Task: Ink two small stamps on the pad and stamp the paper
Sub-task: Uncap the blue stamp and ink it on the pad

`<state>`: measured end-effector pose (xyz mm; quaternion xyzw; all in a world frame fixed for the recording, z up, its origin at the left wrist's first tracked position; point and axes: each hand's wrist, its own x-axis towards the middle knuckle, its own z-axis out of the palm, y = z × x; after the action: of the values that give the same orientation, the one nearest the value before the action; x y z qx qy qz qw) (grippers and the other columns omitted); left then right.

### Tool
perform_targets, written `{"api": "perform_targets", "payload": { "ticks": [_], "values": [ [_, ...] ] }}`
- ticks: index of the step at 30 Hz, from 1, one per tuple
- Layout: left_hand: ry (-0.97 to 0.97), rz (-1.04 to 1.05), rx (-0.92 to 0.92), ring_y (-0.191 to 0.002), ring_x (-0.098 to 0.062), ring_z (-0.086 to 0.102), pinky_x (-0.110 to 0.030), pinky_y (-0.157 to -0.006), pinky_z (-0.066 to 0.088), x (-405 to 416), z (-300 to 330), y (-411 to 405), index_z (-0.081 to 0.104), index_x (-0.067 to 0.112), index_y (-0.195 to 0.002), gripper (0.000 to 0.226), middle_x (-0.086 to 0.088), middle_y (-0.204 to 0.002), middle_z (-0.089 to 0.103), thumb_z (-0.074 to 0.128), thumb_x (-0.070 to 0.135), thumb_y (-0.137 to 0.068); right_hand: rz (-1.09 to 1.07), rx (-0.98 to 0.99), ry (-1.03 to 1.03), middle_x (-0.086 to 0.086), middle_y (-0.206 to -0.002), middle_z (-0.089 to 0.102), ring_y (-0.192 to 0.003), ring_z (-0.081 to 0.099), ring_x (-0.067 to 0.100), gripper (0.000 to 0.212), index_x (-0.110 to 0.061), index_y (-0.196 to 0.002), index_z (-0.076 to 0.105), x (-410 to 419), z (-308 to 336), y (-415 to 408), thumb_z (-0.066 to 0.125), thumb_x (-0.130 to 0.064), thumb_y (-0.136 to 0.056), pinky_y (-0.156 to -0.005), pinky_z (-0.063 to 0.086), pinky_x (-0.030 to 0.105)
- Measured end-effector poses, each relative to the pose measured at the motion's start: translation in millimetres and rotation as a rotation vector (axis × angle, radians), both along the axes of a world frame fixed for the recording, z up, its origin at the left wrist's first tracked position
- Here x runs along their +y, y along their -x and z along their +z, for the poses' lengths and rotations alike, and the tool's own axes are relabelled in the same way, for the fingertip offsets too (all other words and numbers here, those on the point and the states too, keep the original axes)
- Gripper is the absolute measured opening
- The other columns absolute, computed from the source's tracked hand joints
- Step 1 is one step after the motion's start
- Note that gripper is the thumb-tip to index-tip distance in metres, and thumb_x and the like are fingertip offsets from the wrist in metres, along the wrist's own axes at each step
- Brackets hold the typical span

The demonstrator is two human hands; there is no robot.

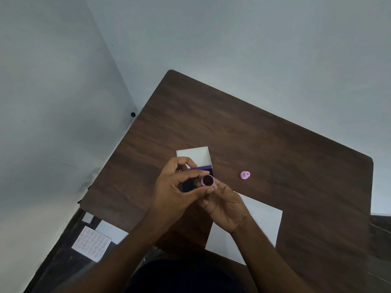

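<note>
A small purple round stamp (208, 180) is held up with its dark inked face toward me. My left hand (177, 191) pinches it between thumb and forefinger, and my right hand (224, 206) holds it from below. Just behind the hands lies the open ink pad (187, 185), dark purple, with its white lid (195, 156) flipped back. A second small pink stamp (245, 175) lies on the table to the right, apart from both hands. The white paper (260, 218) lies on the table under my right wrist.
The brown wooden table (232, 127) stands against a grey wall. At the lower left, below the table's edge, lie a white sheet with rows of pale round stamp marks (91, 243) and another white sheet (111, 230).
</note>
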<state>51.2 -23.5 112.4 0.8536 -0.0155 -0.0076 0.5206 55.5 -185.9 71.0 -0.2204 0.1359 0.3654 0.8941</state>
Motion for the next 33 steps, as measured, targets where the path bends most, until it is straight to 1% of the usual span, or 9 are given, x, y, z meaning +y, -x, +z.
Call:
{"api": "perform_targets", "payload": {
  "ticks": [4, 9, 13, 17, 19, 21, 26, 29, 33],
  "values": [
    [-0.018, 0.013, 0.001, -0.108, -0.013, 0.051, -0.027, -0.090, 0.050, -4, 4, -2, 0.073, 0.022, -0.101, 0.046, 0.003, -0.114, 0.055, 0.071, 0.051, -0.065, 0.023, -0.011, -0.042, 0.015, -0.113, 0.064, -0.094, 0.061, 0.020, 0.042, -0.002, -0.124, 0.057, -2, -5, -1, 0.066, -0.014, -0.085, -0.097, 0.048, 0.033],
    [0.006, 0.024, 0.058, -0.111, -0.004, 0.049, -0.012, -0.085, 0.047, -2, -9, -3, 0.071, 0.030, -0.104, 0.048, 0.014, -0.113, 0.052, 0.069, 0.058, -0.065, 0.041, -0.079, 0.107, 0.014, -0.104, 0.064, -0.087, 0.060, 0.019, 0.037, 0.001, -0.119, 0.059, -9, -13, -10, 0.065, -0.016, -0.087, -0.084, 0.053, 0.030],
    [-0.020, 0.023, 0.132, -0.109, 0.000, 0.049, -0.005, -0.085, 0.042, 6, -36, -4, 0.069, 0.029, -0.109, 0.049, 0.014, -0.115, 0.054, 0.073, 0.052, -0.067, 0.131, -0.255, 0.543, 0.015, -0.088, 0.070, -0.073, 0.063, 0.022, 0.028, 0.000, -0.111, 0.065, -20, -16, -23, 0.063, -0.017, -0.089, -0.065, 0.053, 0.029],
    [-0.108, 0.035, 0.249, -0.113, -0.003, 0.051, -0.007, -0.090, 0.037, 15, -75, 1, 0.061, 0.029, -0.122, 0.057, 0.009, -0.124, 0.056, 0.081, 0.039, -0.069, 0.255, -0.463, 1.336, 0.002, -0.073, 0.071, -0.063, 0.062, 0.017, 0.013, -0.018, -0.092, 0.074, -17, -31, -33, 0.071, -0.025, -0.082, -0.056, 0.051, 0.019],
    [-0.270, -0.011, 0.313, -0.124, -0.012, 0.045, -0.020, -0.099, 0.033, 18, -95, 0, 0.052, 0.029, -0.132, 0.069, 0.004, -0.135, 0.051, 0.079, 0.043, -0.070, 0.359, -0.627, 1.614, -0.005, -0.078, 0.069, -0.067, 0.059, 0.008, 0.018, -0.016, -0.093, 0.073, -9, -40, -38, 0.071, -0.029, -0.082, -0.062, 0.045, 0.015],
    [-0.433, -0.073, 0.325, -0.130, -0.017, 0.039, -0.030, -0.105, 0.030, 19, -112, -3, 0.043, 0.025, -0.140, 0.084, 0.000, -0.142, 0.045, 0.078, 0.050, -0.068, 0.505, -0.743, 1.716, 0.000, -0.088, 0.069, -0.075, 0.058, 0.009, 0.021, -0.012, -0.097, 0.071, 0, -48, -43, 0.067, -0.029, -0.084, -0.071, 0.044, 0.018],
    [-0.568, -0.117, 0.277, -0.134, -0.022, 0.034, -0.041, -0.109, 0.028, 15, -136, -12, 0.033, 0.022, -0.144, 0.101, -0.003, -0.148, 0.038, 0.078, 0.057, -0.061, 0.729, -0.834, 1.787, 0.011, -0.105, 0.066, -0.091, 0.058, 0.019, 0.024, -0.006, -0.104, 0.062, 18, -62, -51, 0.055, -0.025, -0.092, -0.085, 0.039, 0.023],
    [-0.611, -0.122, 0.248, -0.133, -0.022, 0.035, -0.043, -0.108, 0.028, 12, -143, -15, 0.035, 0.022, -0.143, 0.101, -0.002, -0.147, 0.040, 0.079, 0.057, -0.059, 0.814, -0.904, 1.790, 0.014, -0.113, 0.064, -0.102, 0.058, 0.025, 0.025, -0.003, -0.110, 0.060, 23, -64, -51, 0.053, -0.020, -0.093, -0.096, 0.040, 0.030],
    [-0.609, -0.115, 0.236, -0.131, -0.023, 0.039, -0.043, -0.108, 0.028, 8, -148, -16, 0.040, 0.022, -0.140, 0.095, -0.002, -0.144, 0.045, 0.079, 0.055, -0.060, 0.910, -0.963, 1.799, 0.016, -0.118, 0.061, -0.108, 0.055, 0.029, 0.027, -0.002, -0.114, 0.058, 26, -68, -51, 0.053, -0.018, -0.093, -0.100, 0.039, 0.035]
  ]
}}
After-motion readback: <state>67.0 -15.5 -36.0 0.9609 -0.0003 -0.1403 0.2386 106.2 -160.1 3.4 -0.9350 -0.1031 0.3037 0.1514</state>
